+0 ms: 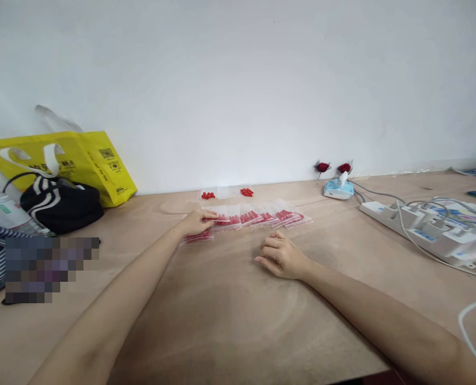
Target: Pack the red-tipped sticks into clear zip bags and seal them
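Observation:
Several clear bags with small red pieces (249, 216) lie overlapping in a row at the middle of the table. At the row's left end is my left hand (199, 222), its fingers closed on the edge of a bag there; another bag (198, 237) lies just under it. My right hand (281, 255) rests on the table in front of the row, fingers curled in, and whether it holds anything is hidden. Behind the row, near the wall, two loose-looking clusters of red pieces (208, 195) (246, 192) sit on or in clear plastic.
On the left are a yellow bag (108, 170), a black pouch (63, 206) and a plastic bottle (7, 213). Toward the right lie a blue tissue pack (337, 189), two dark red flowers (344, 168) and a white power strip (430, 230) with cables.

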{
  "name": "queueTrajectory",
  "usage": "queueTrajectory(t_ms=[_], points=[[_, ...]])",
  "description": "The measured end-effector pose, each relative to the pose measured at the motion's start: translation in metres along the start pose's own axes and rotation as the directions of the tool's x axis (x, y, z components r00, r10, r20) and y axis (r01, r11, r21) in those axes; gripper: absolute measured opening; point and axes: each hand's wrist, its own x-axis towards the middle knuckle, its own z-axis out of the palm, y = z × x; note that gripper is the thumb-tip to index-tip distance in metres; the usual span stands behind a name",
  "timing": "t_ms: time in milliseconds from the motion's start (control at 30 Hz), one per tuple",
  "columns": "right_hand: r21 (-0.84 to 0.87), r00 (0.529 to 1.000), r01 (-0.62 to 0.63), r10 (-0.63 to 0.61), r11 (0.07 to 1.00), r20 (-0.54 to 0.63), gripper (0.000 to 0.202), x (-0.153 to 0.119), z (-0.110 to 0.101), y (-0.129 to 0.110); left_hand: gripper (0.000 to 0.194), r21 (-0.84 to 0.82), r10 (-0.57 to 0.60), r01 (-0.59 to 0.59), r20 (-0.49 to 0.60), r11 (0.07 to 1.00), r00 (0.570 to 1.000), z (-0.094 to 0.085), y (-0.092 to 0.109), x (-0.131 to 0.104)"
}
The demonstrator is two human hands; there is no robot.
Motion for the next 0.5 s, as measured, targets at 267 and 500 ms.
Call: queueTrajectory(t_ms=[267,500], points=[[0.026,0.999,-0.013,0.012,1.0,0.041,0.022,0.001,0.0,-0.002,0.063,0.338,-0.061,0.056,0.005,0.939,0.998,-0.032,-0.03,-0.067],[0.021,0.998,-0.031,0.03,0.999,0.061,0.022,0.0,0.0,-0.002,0.053,0.335,0.012,0.013,-0.074,0.942,0.997,-0.022,-0.046,-0.092]])
